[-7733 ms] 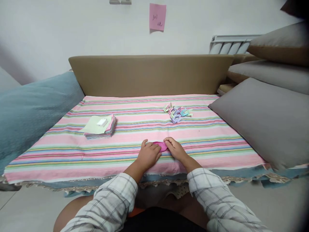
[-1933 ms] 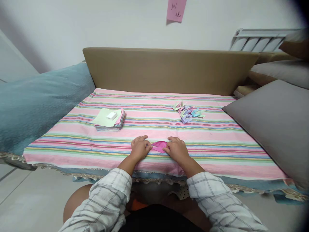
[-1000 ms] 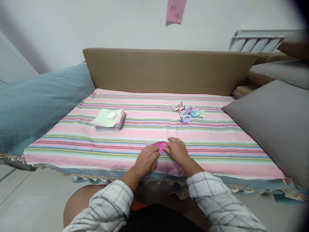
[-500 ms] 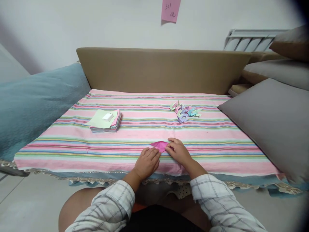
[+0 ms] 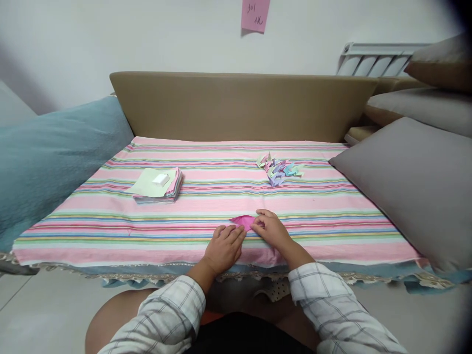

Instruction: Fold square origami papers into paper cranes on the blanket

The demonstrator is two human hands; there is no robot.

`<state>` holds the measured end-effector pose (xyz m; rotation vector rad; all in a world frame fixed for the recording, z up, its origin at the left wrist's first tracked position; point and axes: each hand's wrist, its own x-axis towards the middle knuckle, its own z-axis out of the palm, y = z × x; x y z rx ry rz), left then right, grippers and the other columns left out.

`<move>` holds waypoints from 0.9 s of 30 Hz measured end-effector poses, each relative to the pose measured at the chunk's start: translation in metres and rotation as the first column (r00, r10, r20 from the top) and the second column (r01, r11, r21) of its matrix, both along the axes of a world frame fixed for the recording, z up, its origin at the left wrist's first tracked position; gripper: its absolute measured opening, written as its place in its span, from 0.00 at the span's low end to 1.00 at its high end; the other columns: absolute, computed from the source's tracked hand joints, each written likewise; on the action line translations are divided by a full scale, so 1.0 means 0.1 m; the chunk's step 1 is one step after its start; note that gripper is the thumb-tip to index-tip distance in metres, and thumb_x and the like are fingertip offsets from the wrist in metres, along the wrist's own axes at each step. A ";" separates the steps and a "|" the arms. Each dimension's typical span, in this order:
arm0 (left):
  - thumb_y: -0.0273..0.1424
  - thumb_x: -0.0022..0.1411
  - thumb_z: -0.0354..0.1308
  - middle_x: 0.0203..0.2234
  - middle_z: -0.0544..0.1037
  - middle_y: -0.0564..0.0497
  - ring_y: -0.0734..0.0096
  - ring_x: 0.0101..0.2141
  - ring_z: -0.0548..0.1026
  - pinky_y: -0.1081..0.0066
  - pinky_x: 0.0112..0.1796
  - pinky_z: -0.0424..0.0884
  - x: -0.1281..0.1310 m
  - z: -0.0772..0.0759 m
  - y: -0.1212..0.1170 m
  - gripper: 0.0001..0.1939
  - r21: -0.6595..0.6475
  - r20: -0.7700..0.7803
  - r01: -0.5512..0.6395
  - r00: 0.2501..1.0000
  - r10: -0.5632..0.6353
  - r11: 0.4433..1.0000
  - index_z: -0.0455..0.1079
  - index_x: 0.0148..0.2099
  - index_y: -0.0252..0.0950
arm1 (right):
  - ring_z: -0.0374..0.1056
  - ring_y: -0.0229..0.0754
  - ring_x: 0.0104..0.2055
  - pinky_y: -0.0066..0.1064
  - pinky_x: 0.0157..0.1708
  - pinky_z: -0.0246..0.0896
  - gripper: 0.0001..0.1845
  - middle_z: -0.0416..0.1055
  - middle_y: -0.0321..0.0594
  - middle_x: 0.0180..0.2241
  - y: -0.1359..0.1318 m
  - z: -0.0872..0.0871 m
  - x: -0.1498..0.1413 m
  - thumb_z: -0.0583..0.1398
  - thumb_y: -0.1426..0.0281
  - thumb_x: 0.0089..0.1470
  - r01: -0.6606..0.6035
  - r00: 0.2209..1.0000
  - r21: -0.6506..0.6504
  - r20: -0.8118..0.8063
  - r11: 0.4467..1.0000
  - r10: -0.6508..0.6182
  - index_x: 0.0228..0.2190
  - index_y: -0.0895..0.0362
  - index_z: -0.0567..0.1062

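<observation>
A folded piece of bright pink paper point(image 5: 243, 221) lies on the striped cloth near its front edge, with a pointed end to the left. My left hand point(image 5: 224, 244) rests flat over its lower edge, fingers stretched out and the tips touching the paper. At the paper's right end, my right hand point(image 5: 272, 229) pinches it between thumb and fingers. The part of the paper under the fingertips is hidden. Farther back on the right, several small folded paper pieces point(image 5: 278, 172) in purple, green, pink and blue sit in a cluster.
On the left stands a stack of coloured paper sheets point(image 5: 158, 199), topped by a small white block point(image 5: 161, 180). Blue fabric point(image 5: 62, 152) slopes at the left, a grey cushion point(image 5: 413, 182) leans at the right. Behind the striped cloth point(image 5: 214, 201) rises a brown backrest point(image 5: 236, 108).
The view has shifted slightly, so the background sits a little farther left. Both hands keep nearly the same hold on the pink paper.
</observation>
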<state>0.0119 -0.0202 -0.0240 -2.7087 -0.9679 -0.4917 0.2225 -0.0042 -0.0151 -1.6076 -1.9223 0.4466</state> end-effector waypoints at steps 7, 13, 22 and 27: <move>0.34 0.61 0.50 0.55 0.67 0.48 0.59 0.51 0.64 0.56 0.50 0.55 0.01 0.00 0.00 0.24 0.011 -0.013 -0.010 1.000 0.010 1.000 0.60 0.59 0.41 | 0.60 0.46 0.53 0.39 0.52 0.54 0.11 0.67 0.46 0.48 0.00 -0.03 0.12 0.56 0.64 0.53 0.004 0.997 -0.050 -0.078 0.999 -0.008 0.30 0.55 0.78; 0.34 0.59 0.52 0.54 0.68 0.47 0.58 0.52 0.64 0.55 0.52 0.53 0.03 -0.02 0.00 0.25 0.028 -0.017 -0.012 1.000 0.012 1.000 0.61 0.59 0.41 | 0.59 0.46 0.53 0.39 0.53 0.53 0.08 0.67 0.47 0.48 0.04 -0.05 0.08 0.58 0.66 0.50 0.044 0.998 -0.057 -0.042 0.997 -0.047 0.27 0.56 0.76; 0.33 0.56 0.53 0.56 0.66 0.48 0.57 0.51 0.64 0.56 0.51 0.55 0.07 0.04 0.01 0.28 -0.010 -0.044 0.019 0.999 -0.019 1.000 0.59 0.60 0.40 | 0.60 0.46 0.53 0.40 0.53 0.53 0.06 0.68 0.47 0.46 0.04 -0.05 0.09 0.60 0.67 0.48 0.035 0.996 -0.022 -0.083 0.999 -0.037 0.26 0.57 0.75; 0.33 0.57 0.52 0.57 0.65 0.48 0.57 0.51 0.64 0.55 0.51 0.54 0.06 0.02 0.01 0.27 -0.019 -0.046 0.017 0.999 -0.018 1.000 0.59 0.60 0.41 | 0.68 0.41 0.34 0.33 0.37 0.63 0.11 0.72 0.41 0.33 -0.04 -0.01 0.18 0.53 0.65 0.52 0.206 0.936 -0.093 -0.271 0.974 -0.224 0.35 0.57 0.72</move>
